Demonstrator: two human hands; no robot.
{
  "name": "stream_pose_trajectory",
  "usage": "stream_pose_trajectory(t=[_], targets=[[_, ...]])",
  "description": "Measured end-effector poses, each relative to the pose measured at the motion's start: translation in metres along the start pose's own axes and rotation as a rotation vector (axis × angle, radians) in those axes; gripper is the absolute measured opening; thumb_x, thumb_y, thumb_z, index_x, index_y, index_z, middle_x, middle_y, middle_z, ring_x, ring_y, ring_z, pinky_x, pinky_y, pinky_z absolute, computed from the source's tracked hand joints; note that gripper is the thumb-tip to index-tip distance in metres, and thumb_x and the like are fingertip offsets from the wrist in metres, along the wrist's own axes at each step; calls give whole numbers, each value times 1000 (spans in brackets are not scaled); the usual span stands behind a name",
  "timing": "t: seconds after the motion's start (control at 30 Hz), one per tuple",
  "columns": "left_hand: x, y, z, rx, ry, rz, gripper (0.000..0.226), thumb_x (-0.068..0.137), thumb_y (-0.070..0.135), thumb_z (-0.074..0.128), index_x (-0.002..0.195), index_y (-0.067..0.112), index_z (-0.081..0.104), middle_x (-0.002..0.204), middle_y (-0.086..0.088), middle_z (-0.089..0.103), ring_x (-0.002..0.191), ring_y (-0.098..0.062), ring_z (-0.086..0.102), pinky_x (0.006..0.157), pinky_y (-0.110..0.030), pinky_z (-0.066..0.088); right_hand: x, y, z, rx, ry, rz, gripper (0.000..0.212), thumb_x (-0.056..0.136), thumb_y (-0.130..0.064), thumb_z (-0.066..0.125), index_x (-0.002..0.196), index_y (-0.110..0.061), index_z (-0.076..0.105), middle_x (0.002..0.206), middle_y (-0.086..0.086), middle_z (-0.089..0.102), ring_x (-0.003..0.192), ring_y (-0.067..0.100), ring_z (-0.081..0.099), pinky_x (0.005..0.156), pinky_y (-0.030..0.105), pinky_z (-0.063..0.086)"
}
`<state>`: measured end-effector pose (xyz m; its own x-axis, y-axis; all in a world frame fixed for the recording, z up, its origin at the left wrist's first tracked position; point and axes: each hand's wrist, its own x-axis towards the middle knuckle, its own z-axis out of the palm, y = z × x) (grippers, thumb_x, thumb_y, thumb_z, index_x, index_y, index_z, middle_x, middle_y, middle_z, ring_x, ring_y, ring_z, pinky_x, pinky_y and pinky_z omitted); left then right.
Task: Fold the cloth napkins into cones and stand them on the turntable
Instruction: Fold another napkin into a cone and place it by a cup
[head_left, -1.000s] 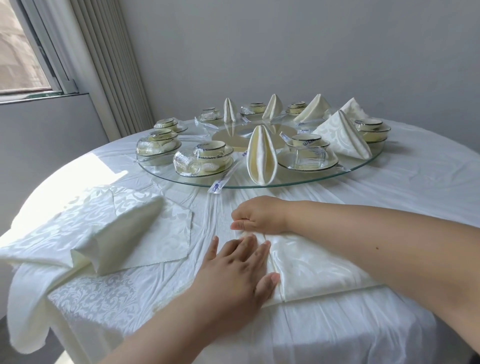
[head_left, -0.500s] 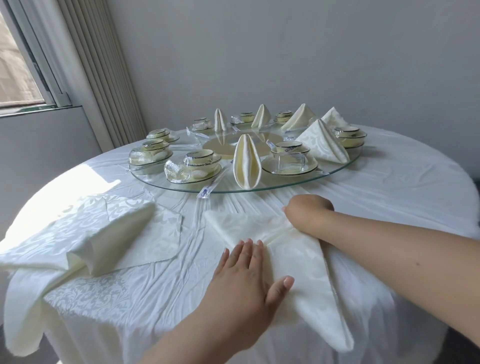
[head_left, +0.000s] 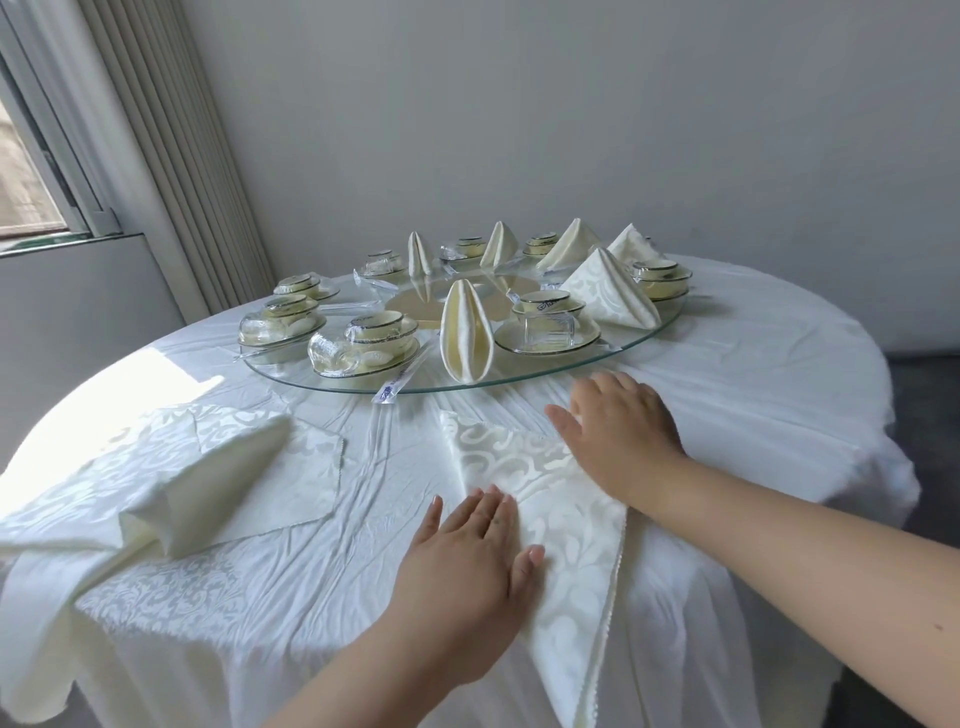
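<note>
A cream patterned napkin (head_left: 566, 525) lies folded flat on the white tablecloth, its lower point hanging over the table's near edge. My left hand (head_left: 470, 566) presses flat on its left side with straight fingers. My right hand (head_left: 618, 431) lies flat on its upper right part, fingers spread. Behind them is the glass turntable (head_left: 597, 358). On it stand several folded napkin cones, the nearest (head_left: 466, 338) at its front edge, another (head_left: 608, 293) to the right.
A pile of loose cream napkins (head_left: 171, 483) lies at the left of the table, draping over its edge. Bowls, plates and glass cups (head_left: 548, 327) ring the turntable. A wrapped chopstick pair (head_left: 400, 376) pokes off its front. Wall and window stand behind.
My right hand went from a curled fist at the napkin's top corner to lying flat with spread fingers. The napkin now lies smoothed, and my left hand stayed pressing its left side.
</note>
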<state>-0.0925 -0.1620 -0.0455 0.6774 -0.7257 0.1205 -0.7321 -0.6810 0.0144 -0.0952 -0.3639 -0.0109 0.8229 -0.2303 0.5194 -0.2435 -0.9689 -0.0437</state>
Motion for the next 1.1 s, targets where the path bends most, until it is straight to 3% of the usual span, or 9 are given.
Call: stream_pose_trajectory(t=[0.07, 0.13, 0.23, 0.37, 0.6, 0.77, 0.93, 1.1], targets=[[0, 0, 0, -1, 5, 4, 101, 68, 62, -26, 154, 21, 7, 161, 6, 5, 147, -8, -3, 118, -35, -6, -11, -17, -10, 383, -122, -218, 86, 84, -73, 1, 125, -19, 54, 128, -3, 54, 123, 15, 45, 103, 29, 32], [0, -1, 0, 1, 14, 18, 99, 67, 60, -24, 154, 23, 5, 161, 8, 7, 147, -8, -2, 118, -36, -6, -24, -33, -11, 656, -450, -318, 91, 76, -73, 4, 145, -23, 36, 149, -12, 35, 137, 0, 26, 114, 21, 18], [-1, -2, 0, -10, 6, 23, 94, 72, 61, -24, 154, 24, 1, 161, 7, 5, 147, -9, -4, 118, -36, -7, -30, -28, 4, 562, -661, -361, 106, 65, -82, -6, 153, -25, 14, 159, -14, 11, 142, -7, 4, 117, 18, 1], [-3, -4, -1, -30, -21, 30, 93, 75, 68, -20, 154, 23, 1, 161, 7, 0, 146, -6, -9, 118, -34, -8, -23, -1, 15, 300, -695, -411, 122, 51, -89, -26, 152, -26, 1, 158, -19, -6, 139, -10, -15, 116, 20, -10], [-13, -23, -12, -39, -195, 188, 88, 74, 75, -7, 149, 31, -20, 155, 12, -25, 139, 0, -29, 118, -29, -12, -23, 2, 16, 255, -688, -430, 113, 57, -86, -24, 152, -28, -3, 156, -21, -11, 139, -8, -20, 117, 22, -10], [-15, -35, -17, -25, -251, 279, 99, 66, 86, -6, 147, 33, -23, 155, 11, -26, 137, 1, -32, 117, -29, -14, -22, 4, 16, 247, -700, -440, 108, 62, -83, -20, 152, -28, -3, 156, -20, -11, 139, -7, -20, 116, 22, -11], [-17, -40, -20, -10, -304, 310, 102, 63, 91, 14, 144, 41, -25, 154, 13, -28, 137, 0, -33, 119, -33, -11, -21, 4, 17, 241, -719, -446, 113, 57, -87, -23, 152, -28, -5, 151, -25, -14, 139, -7, -21, 117, 23, -11], [-18, -42, -16, -18, -253, 320, 100, 71, 83, 45, 143, 53, -18, 157, 10, -23, 140, -4, -29, 119, -35, -10, -21, 4, 18, 257, -726, -434, 115, 55, -88, -25, 151, -29, -5, 154, -23, -13, 137, -10, -22, 115, 20, -12]])
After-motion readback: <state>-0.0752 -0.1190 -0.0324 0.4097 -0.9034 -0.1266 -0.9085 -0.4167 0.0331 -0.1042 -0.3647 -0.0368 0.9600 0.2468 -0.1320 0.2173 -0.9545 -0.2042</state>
